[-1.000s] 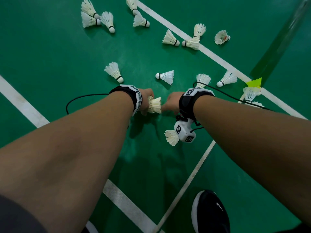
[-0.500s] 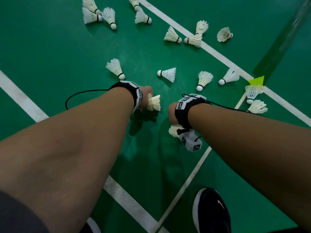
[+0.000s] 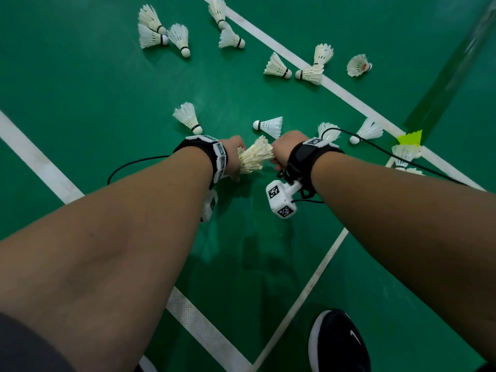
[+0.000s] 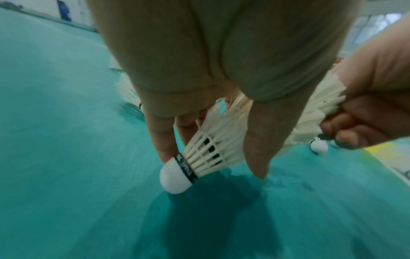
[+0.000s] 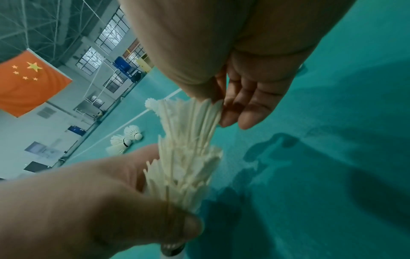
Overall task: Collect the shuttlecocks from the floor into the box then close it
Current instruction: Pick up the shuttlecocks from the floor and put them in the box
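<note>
1. We hold a nested stack of shuttlecocks (image 3: 253, 157) between both hands, low over the green court floor (image 3: 94, 84).
2. Left hand (image 3: 233, 157): fingers and thumb wrapped round the stack's lower part; in the left wrist view the white cork (image 4: 175, 177) of the bottom one points down at the floor, index fingertip beside it.
3. Right hand (image 3: 285, 149): fingers pinch the feather end of the top shuttlecock (image 5: 188, 122), which sits seated into the stack.
4. Loose shuttlecocks on the floor ahead: one (image 3: 188, 118) just beyond the left wrist, one (image 3: 269, 126) just beyond the hands, one (image 3: 368, 131) near the white court line (image 3: 271, 40), more in clusters further out.
5. A yellow-green shuttlecock (image 3: 410, 138) lies at the right by the line.
6. Box: not in any view.
7. Black shoe (image 3: 339, 342) at bottom edge, beside a thin line.
</note>
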`<action>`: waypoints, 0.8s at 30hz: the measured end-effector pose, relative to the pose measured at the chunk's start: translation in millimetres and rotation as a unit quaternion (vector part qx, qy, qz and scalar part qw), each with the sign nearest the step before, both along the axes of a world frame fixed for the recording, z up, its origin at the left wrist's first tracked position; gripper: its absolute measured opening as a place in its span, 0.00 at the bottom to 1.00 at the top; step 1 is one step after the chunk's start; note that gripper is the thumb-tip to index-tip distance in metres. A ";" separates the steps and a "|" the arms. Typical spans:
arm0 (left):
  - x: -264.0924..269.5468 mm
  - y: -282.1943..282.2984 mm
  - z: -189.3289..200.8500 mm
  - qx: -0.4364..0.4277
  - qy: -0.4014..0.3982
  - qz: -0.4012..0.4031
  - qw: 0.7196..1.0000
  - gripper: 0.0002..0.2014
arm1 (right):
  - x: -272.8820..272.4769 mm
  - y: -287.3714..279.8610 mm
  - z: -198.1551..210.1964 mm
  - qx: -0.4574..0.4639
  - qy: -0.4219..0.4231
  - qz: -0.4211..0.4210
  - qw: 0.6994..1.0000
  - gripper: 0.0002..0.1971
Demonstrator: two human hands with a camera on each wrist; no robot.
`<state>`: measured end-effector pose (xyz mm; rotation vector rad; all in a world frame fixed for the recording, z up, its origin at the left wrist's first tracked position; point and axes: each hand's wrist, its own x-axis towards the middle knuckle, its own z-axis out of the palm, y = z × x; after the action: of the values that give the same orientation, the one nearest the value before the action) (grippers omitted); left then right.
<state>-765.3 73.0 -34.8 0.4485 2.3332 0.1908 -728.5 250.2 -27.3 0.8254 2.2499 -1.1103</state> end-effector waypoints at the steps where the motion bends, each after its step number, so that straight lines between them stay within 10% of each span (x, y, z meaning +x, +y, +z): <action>1: -1.2 -0.2 0.8 0.009 -0.005 0.012 1.000 0.44 | 0.4 -2.1 1.1 -0.020 0.003 -0.003 1.000 0.05; 6: -3.0 -7.4 -2.6 0.034 -0.022 0.079 0.996 0.46 | 0.2 -13.9 4.5 0.006 0.022 -0.022 1.000 0.10; 11: -10.4 -14.7 -3.9 0.104 -0.007 0.143 0.984 0.45 | 3.2 -25.1 14.4 -0.174 0.040 -0.207 0.962 0.35; 17: -16.8 -12.2 -8.8 0.174 0.008 0.213 0.962 0.43 | 1.8 -44.1 11.4 -0.247 0.016 -0.094 0.964 0.51; 24: -23.2 -22.8 -15.3 0.212 -0.028 0.196 0.957 0.32 | -2.3 -52.1 -1.0 -0.183 0.064 -0.083 0.977 0.26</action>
<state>-788.5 50.2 -50.1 0.1724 2.3006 0.8945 -730.8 198.1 -28.3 0.8151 2.0086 -1.6375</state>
